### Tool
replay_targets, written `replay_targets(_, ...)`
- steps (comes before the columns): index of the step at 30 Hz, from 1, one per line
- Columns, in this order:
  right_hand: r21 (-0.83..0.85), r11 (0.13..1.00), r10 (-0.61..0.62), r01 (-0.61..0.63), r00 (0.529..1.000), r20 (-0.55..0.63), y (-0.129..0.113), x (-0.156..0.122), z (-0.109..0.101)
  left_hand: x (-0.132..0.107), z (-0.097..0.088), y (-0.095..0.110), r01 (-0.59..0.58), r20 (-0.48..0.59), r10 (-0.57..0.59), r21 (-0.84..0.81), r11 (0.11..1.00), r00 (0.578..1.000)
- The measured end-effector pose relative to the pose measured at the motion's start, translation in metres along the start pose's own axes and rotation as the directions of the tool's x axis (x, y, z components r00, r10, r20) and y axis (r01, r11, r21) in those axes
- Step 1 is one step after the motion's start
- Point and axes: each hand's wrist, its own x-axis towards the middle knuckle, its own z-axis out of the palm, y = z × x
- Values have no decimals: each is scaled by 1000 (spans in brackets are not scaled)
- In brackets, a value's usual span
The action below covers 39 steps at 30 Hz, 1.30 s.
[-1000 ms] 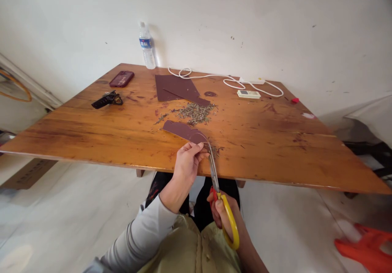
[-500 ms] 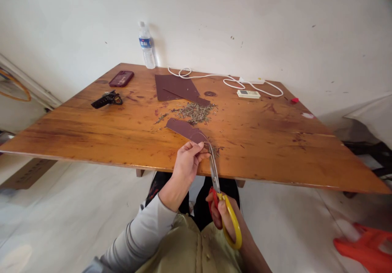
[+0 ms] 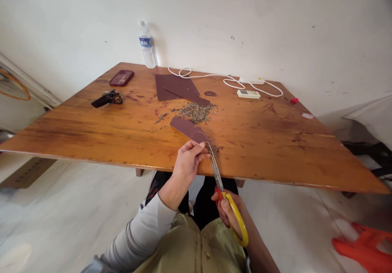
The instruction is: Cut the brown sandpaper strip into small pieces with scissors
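Observation:
My left hand [image 3: 189, 157] pinches the near end of a dark maroon sheet piece [image 3: 186, 128], which looks like sandpaper or card. A pale curved line shows on that piece near my fingertips. My right hand [image 3: 228, 209] grips a pair of scissors [image 3: 218, 179] with one red and one yellow handle loop. The blades point away from me, nearly together, and their tips meet the piece's edge beside my left fingers. Just beyond the held piece lies a heap of thin brownish shreds [image 3: 196, 112]. A larger maroon sheet [image 3: 174, 86] with a narrow strip on it lies behind the heap.
On the wooden table [image 3: 269, 150] are a phone [image 3: 121, 78] and a black hair clip [image 3: 107, 98] at left. A plastic bottle [image 3: 147, 48] stands by the wall. A white power strip [image 3: 251, 81] with its cord and a small cream device [image 3: 248, 94] lie at back right.
The scissors and my right hand have shifted slightly right, and the blades have closed further. The maroon piece has turned a little, its far end moving right. My left hand stays nearly in place.

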Motion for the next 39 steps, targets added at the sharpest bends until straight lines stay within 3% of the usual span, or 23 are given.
replay_targets(7,62,997,52,-53,999,17,-22,-9,5,-1,0,1,14,-12,-13,17,1000,1000)
replay_targets(16,3,1000,5,-5,1000,16,-12,-5,0,-2,1,2,17,9,-18,43,999,1000)
replay_targets(24,-48,999,9,-8,1000,30,-19,-6,-7,-3,0,1,10,5,-10,32,999,1000)
replay_targets(39,21,998,62,-63,998,21,-26,-10,-2,-4,-1,1,7,13,-7,35,999,1000)
